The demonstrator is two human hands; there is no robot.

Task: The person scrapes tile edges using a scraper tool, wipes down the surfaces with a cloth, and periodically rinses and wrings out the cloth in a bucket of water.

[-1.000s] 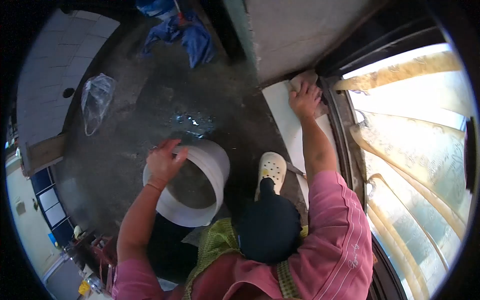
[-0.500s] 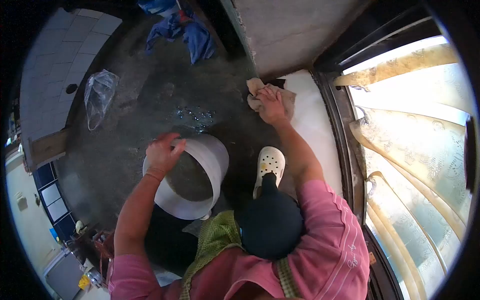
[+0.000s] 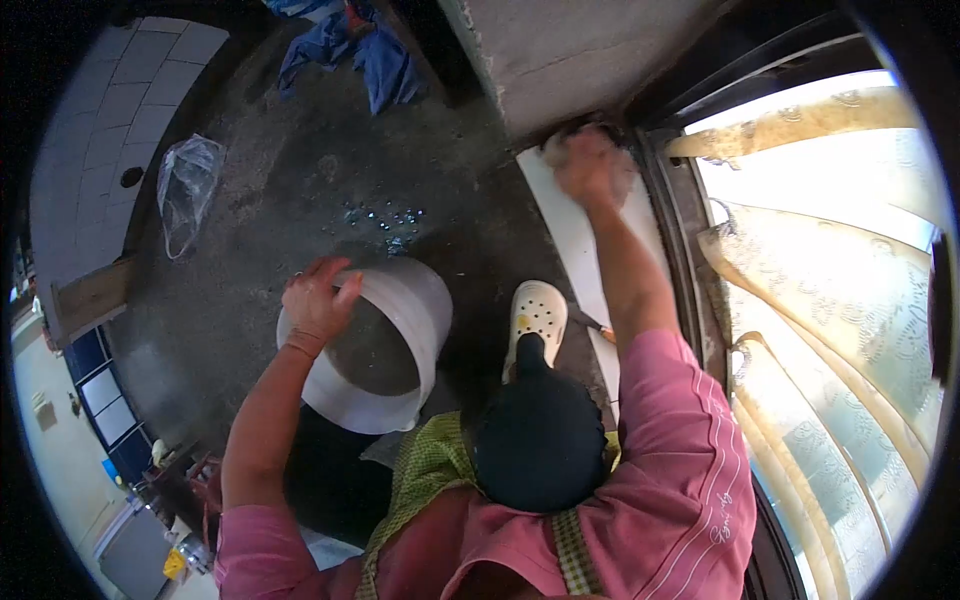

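A white bucket point(image 3: 432, 300) stands on the dark floor, tilted in view, with murky water inside. My left hand point(image 3: 318, 300) grips its rim on the left side, thumb over the edge. My right hand point(image 3: 592, 172), smeared by motion, presses a brownish cloth point(image 3: 622, 180) onto the white sill point(image 3: 583, 245) at its far end, near the wall corner. Most of the cloth is hidden under the hand, and its outline is blurred.
Shiny wet drops point(image 3: 385, 222) lie on the floor beyond the bucket. A clear plastic bag point(image 3: 190, 185) is farther left. Blue cloth point(image 3: 385, 65) hangs at the back. Yellowish curtains point(image 3: 830, 270) cover the window at right. My white clog point(image 3: 540, 312) is beside the bucket.
My right hand and the cloth have moved right and farther away along the sill, towards the window frame. My left hand stays on the bucket rim.
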